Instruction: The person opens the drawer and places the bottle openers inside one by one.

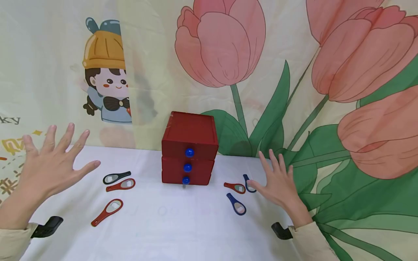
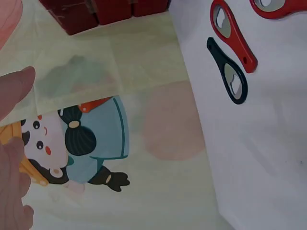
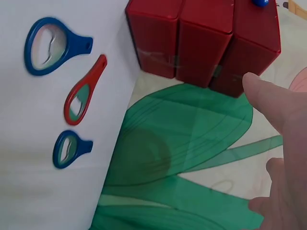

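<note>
The printed backdrop [image 1: 225, 50] runs off the head view, its lettering [image 1: 9, 120] cropped. The white bench [image 1: 183, 232] carries a red drawer box [image 1: 189, 141], its back hidden. The left hand [image 1: 55, 166] and right hand [image 1: 278, 181] flank it, fingers [image 1: 66, 137] spread wide, both cut off in the wrist views. Left of the box lie three bottle openers [image 1: 102, 217]; right of it three more openers [image 1: 236, 187], a blue opener [image 1: 246, 178] partly behind the thumb [image 1: 257, 186].

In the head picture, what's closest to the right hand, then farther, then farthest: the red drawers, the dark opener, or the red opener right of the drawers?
From the right hand:
1. Red opener, on the right.
2. Red drawers, in the middle.
3. Dark opener, on the left.
</note>
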Demonstrator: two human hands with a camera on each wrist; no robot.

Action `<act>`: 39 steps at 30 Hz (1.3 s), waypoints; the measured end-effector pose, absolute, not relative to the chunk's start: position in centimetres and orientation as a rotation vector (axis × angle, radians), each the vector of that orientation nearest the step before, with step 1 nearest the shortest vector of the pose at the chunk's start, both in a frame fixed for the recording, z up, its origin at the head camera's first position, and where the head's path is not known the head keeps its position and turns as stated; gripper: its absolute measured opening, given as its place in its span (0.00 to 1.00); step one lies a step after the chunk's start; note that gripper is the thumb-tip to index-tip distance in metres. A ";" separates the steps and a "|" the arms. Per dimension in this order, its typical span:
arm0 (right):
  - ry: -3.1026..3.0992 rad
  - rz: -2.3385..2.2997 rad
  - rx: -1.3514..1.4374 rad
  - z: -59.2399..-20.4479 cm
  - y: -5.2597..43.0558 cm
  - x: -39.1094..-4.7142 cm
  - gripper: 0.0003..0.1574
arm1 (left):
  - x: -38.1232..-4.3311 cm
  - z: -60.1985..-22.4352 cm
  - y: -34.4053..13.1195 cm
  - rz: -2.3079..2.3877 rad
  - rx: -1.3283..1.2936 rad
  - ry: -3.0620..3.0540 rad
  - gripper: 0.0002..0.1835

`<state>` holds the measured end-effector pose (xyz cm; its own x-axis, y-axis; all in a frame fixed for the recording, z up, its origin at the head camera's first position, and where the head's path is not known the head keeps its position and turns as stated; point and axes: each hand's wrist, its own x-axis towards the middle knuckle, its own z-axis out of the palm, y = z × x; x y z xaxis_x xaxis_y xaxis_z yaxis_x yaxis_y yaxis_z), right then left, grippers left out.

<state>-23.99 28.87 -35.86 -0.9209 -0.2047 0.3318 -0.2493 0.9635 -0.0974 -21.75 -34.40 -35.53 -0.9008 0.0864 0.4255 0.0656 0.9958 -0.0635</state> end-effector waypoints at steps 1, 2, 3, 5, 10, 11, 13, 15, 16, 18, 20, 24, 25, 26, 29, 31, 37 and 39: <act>-2.795 0.207 0.332 -35.8 28.6 -24.1 0.67 | -21.9 -35.5 -34.3 0.060 -0.110 -2.695 0.58; -2.798 0.219 0.333 -35.7 28.4 -24.3 0.67 | -22.0 -35.4 -34.1 0.055 -0.113 -2.694 0.58; -2.800 0.233 0.336 -35.7 28.2 -24.4 0.67 | -22.1 -35.3 -33.9 0.045 -0.119 -2.692 0.57; -2.804 0.262 0.338 -35.6 27.7 -24.7 0.66 | -22.4 -35.2 -33.7 0.018 -0.137 -2.689 0.56; -2.826 0.304 0.343 -35.9 26.6 -25.4 0.67 | -22.8 -35.2 -33.1 -0.052 -0.166 -2.692 0.53; -2.831 0.310 0.341 -35.9 26.4 -25.5 0.67 | -22.9 -35.2 -32.9 -0.062 -0.168 -2.694 0.53; -2.834 0.328 0.338 -36.1 26.2 -25.7 0.67 | -23.2 -35.2 -32.6 -0.081 -0.181 -2.692 0.53; -2.830 0.341 0.340 -36.2 26.0 -25.9 0.67 | -23.6 -35.2 -32.3 -0.107 -0.198 -2.689 0.52; -2.827 0.349 0.342 -36.3 25.9 -25.9 0.67 | -23.9 -35.2 -32.0 -0.119 -0.206 -2.692 0.53; -2.814 0.367 0.350 -36.4 25.6 -26.1 0.67 | -24.3 -35.1 -31.4 -0.159 -0.228 -2.693 0.53; -2.805 0.391 0.360 -36.5 25.4 -26.1 0.66 | -24.7 -34.9 -30.7 -0.198 -0.246 -2.699 0.53; -2.805 0.459 0.375 -36.8 24.8 -26.3 0.65 | -25.2 -34.6 -29.2 -0.258 -0.276 -2.714 0.53; -2.813 0.483 0.372 -36.8 24.7 -26.3 0.65 | -25.4 -34.6 -28.9 -0.276 -0.285 -2.719 0.53; -2.824 0.503 0.365 -36.8 24.5 -26.4 0.65 | -25.5 -34.6 -28.6 -0.296 -0.294 -2.725 0.53; -2.857 0.572 0.348 -36.9 23.8 -26.5 0.65 | -25.8 -34.6 -28.0 -0.373 -0.310 -2.748 0.52; -2.881 0.620 0.336 -37.0 23.4 -26.6 0.65 | -25.9 -34.6 -27.5 -0.432 -0.312 -2.764 0.51; -2.897 0.785 0.347 -37.3 22.5 -27.1 0.64 | -26.4 -34.6 -25.9 -0.597 -0.303 -2.835 0.51; -2.891 0.850 0.370 -37.4 22.1 -27.2 0.64 | -26.6 -34.6 -25.5 -0.656 -0.311 -2.850 0.51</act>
<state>-27.18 22.06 -37.40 -0.9649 -0.2020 0.1680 -0.2608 0.8141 -0.5188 -26.60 -25.55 -34.59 -0.9577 0.1583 0.2402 0.2474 0.8794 0.4068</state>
